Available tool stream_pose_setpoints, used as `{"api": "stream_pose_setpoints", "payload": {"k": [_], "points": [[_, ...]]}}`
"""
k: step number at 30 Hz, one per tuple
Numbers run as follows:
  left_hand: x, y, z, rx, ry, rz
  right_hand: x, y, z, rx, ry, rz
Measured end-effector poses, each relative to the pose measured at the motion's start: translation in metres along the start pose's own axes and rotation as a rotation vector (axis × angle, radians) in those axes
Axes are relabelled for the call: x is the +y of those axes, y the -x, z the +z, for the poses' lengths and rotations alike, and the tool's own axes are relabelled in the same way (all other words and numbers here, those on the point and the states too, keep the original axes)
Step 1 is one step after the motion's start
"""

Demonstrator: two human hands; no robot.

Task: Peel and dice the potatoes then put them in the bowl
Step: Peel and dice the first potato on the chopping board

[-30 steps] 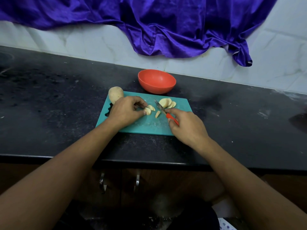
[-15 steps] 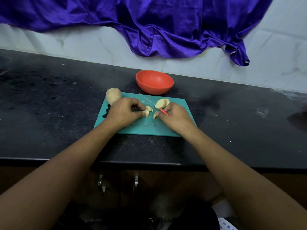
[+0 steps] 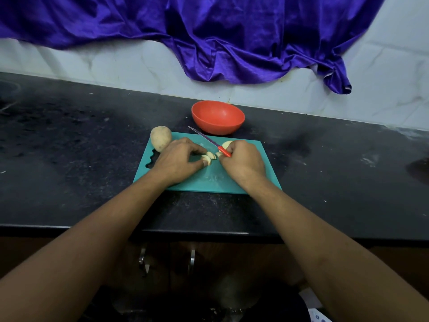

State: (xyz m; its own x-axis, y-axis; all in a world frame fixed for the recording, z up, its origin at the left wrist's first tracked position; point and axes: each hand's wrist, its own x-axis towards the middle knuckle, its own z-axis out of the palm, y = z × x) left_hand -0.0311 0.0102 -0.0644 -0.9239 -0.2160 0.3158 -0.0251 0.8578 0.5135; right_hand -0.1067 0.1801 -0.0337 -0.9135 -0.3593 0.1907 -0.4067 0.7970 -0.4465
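Potato pieces lie between the hands on the teal cutting board. The left hand pinches one; the right hand grips the red-handled knife. A whole potato sits beyond the left hand, and the red bowl beyond both.

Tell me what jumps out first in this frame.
The purple cloth draped over the back wall grabs the eye first. Below it, a red bowl sits on the dark counter behind a teal board. There the left hand holds slices, the right hand grips a knife, and a potato lies at the far-left corner.
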Motion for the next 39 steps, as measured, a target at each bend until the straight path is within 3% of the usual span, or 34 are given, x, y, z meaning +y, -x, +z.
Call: {"api": "stream_pose_setpoints", "payload": {"k": [5,14,24,39], "points": [[0.001,0.001,-0.001,0.010,0.073,-0.018,-0.009,-0.006,0.005,-0.003,0.106,-0.097],[0.001,0.004,-0.002,0.005,0.307,-0.154,-0.004,-0.020,0.003,-0.138,0.072,-0.241],[0.004,0.003,-0.006,-0.076,0.123,-0.038,0.013,-0.024,-0.013,-0.385,-0.164,-0.262],[0.000,0.009,-0.004,0.041,0.157,-0.103,0.012,-0.036,0.000,-0.438,-0.241,-0.332]]}}
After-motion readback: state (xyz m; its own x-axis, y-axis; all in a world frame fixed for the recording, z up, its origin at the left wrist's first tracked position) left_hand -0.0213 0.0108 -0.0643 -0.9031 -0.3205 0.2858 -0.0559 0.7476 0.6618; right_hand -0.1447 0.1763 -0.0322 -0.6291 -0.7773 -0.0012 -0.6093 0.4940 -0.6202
